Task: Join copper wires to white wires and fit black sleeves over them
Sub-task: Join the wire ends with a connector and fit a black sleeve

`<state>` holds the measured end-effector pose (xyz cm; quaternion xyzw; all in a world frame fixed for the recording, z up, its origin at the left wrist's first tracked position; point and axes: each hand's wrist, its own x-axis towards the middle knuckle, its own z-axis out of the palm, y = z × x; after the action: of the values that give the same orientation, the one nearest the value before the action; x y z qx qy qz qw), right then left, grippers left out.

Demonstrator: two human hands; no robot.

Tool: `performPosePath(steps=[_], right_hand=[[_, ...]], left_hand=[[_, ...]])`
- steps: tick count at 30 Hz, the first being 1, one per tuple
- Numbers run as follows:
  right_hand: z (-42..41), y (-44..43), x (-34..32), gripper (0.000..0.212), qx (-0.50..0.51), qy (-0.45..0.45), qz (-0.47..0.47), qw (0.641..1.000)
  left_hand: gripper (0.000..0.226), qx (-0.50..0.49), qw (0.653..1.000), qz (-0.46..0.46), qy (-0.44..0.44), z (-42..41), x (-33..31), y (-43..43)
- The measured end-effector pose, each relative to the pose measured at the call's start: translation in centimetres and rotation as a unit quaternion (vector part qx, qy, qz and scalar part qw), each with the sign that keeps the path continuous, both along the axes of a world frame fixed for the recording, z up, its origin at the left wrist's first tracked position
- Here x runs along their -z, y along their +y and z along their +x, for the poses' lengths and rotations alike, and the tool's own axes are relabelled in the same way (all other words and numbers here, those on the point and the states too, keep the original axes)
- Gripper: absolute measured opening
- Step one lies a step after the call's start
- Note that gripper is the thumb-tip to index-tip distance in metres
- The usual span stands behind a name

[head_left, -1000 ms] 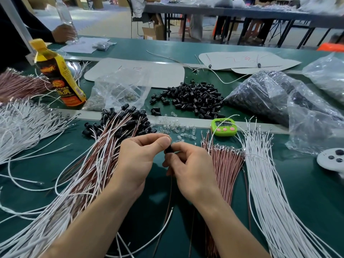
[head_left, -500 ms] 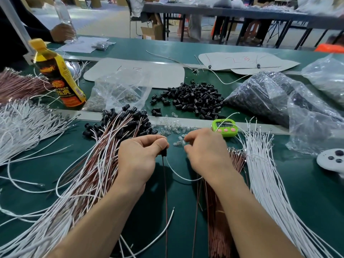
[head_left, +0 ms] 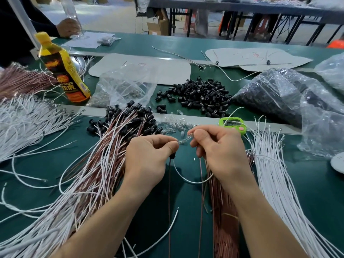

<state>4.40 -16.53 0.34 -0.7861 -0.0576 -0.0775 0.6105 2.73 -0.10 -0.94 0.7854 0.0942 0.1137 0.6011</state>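
Observation:
My left hand [head_left: 149, 157] pinches a black sleeve [head_left: 172, 156] with a copper wire [head_left: 169, 192] hanging down from it and a white wire [head_left: 186, 178] looping right. A small clear bulb [head_left: 183, 141] sits between the fingertips of both hands. My right hand [head_left: 217, 148] holds that bulb's other end, with another copper wire [head_left: 201, 183] hanging under it. Loose black sleeves [head_left: 197, 95] lie heaped behind. Finished wire pairs with sleeves [head_left: 104, 155] fan out at left. Bare copper wires [head_left: 225, 220] and white wires [head_left: 275, 183] lie at right.
A yellow drink bottle [head_left: 63, 69] stands at back left. Clear bulbs [head_left: 175, 123] are scattered by a green timer [head_left: 232, 124]. Plastic bags [head_left: 290, 94] of black parts fill the right; another clear bag [head_left: 122, 84] sits centre. A person's hand [head_left: 68, 28] holds a bottle far left.
My right hand went out toward the scattered bulbs, then came back to meet the left with a clear bulb. The left hand kept hold of the black sleeve and wires.

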Motion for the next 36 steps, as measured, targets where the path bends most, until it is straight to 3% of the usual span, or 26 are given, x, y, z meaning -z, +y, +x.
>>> performPosePath(steps=[5, 11, 19, 27, 36], right_hand=[[-0.1, -0.4, 1.0, 0.02, -0.019, -0.012, 0.054, 0.998], [-0.2, -1.0, 1.3, 0.018, -0.055, 0.006, 0.051, 0.997], [-0.7, -0.8, 0.8, 0.019, -0.053, 0.002, -0.02, 0.998], [-1.6, -0.4, 0.4, 0.012, -0.014, -0.059, -0.134, 0.989], [-1.2, -0.4, 0.7, 0.023, -0.009, 0.052, -0.043, 0.998]], left_hand=[[0.024, 0.043, 0.998, 0.046, -0.021, -0.7, -0.4, -0.7], [0.021, 0.06, 0.996, 0.06, -0.024, -1.0, -0.5, -0.8], [0.021, 0.069, 0.995, 0.069, -0.024, -1.1, -0.6, -0.8], [0.025, 0.055, 0.995, 0.087, 0.011, -1.1, -0.4, -0.8], [0.023, 0.085, 0.995, 0.013, 0.052, -0.6, -0.1, -0.5]])
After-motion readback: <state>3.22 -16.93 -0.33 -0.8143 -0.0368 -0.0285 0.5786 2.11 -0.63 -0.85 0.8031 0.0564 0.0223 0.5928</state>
